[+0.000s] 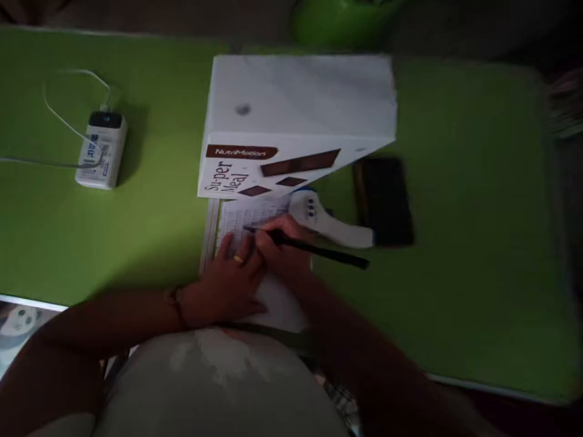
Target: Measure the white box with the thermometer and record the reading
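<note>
Right hand (289, 243): fingers closed around the pen (321, 248) in a writing grip. Left hand (232, 273): laid palm down on the paper (282, 297), fingers slightly spread, gripping nothing.

Pen orientation: long axis slanting across the paper, tip to the left and slightly away from the body, rear end to the right and slightly toward it. Tip location: over the printed part of the paper, just beyond the left fingers. Contact between tip and paper cannot be confirmed. The right hand controls the pen; the left lies close beside it. The paper lies on the counter (478, 243), directly in front of the body.

Container: one white box (300, 97), standing at the far end of the paper and hiding part of it. No opening is visible; contents cannot be determined.

Adjacent items: a white handheld device (346, 232), just beyond the right hand; a dark case (385, 200), right of the device; a power bank (98, 152), well apart at left, cable (59, 114) attached at its far end.
</note>
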Demonstrator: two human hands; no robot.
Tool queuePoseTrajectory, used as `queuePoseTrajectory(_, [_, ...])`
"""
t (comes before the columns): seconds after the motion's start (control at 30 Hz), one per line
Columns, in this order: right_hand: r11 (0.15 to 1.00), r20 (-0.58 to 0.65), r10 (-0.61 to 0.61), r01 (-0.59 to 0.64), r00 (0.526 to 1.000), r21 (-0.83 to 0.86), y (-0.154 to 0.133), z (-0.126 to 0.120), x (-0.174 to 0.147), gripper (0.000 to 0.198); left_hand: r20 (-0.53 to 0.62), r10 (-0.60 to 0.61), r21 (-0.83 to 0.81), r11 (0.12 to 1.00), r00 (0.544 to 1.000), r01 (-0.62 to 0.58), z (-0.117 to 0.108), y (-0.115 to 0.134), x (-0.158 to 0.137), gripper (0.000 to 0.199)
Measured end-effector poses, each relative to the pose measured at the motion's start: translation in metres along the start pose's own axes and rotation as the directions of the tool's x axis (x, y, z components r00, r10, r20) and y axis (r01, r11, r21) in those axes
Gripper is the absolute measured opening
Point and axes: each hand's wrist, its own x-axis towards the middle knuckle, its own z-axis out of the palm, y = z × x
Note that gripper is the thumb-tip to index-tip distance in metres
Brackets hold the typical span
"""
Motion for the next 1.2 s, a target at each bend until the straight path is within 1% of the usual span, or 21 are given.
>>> queuePoseTrajectory(0.2, [0.998,0.063,0.034,-0.037,0.997,0.045,-0.001,-0.004,0.000,0.010,-0.070,0.000,0.007,1.000,0.998,0.001,0.008,-0.001,-0.002,0.090])
queuePoseTrajectory(0.33, [0.997,0.062,0.077,-0.079,0.995,0.027,-0.002,-0.005,0.001,0.009,-0.117,0.000,0.011,1.000,0.993,0.001,0.011,-0.001,-0.003,0.096])
queuePoseTrajectory(0.53, [0.998,0.034,0.045,-0.046,0.998,0.035,-0.003,-0.004,0.001,0.009,-0.104,-0.003,0.007,1.000,0.995,0.003,0.014,0.000,-0.002,0.096])
queuePoseTrajectory(0.67, [0.996,0.065,0.063,-0.066,0.996,0.053,-0.005,-0.005,0.002,0.009,-0.124,0.001,0.015,1.000,0.992,0.001,0.015,-0.001,-0.002,0.097])
queuePoseTrajectory(0.87, [0.995,0.058,0.088,-0.091,0.994,0.045,-0.004,-0.005,0.001,0.009,-0.120,-0.001,0.018,1.000,0.993,0.003,0.015,-0.001,-0.002,0.098])
queuePoseTrajectory(1.07, [0.996,0.035,0.071,-0.072,0.997,0.049,-0.005,-0.005,0.002,0.009,-0.102,0.003,0.018,1.000,0.995,-0.001,0.013,0.000,-0.001,0.097])
queuePoseTrajectory(1.2, [0.996,0.046,0.077,-0.079,0.996,0.046,-0.002,-0.004,0.000,0.009,-0.090,0.001,0.019,1.000,0.996,0.001,0.012,-0.001,-0.002,0.098])
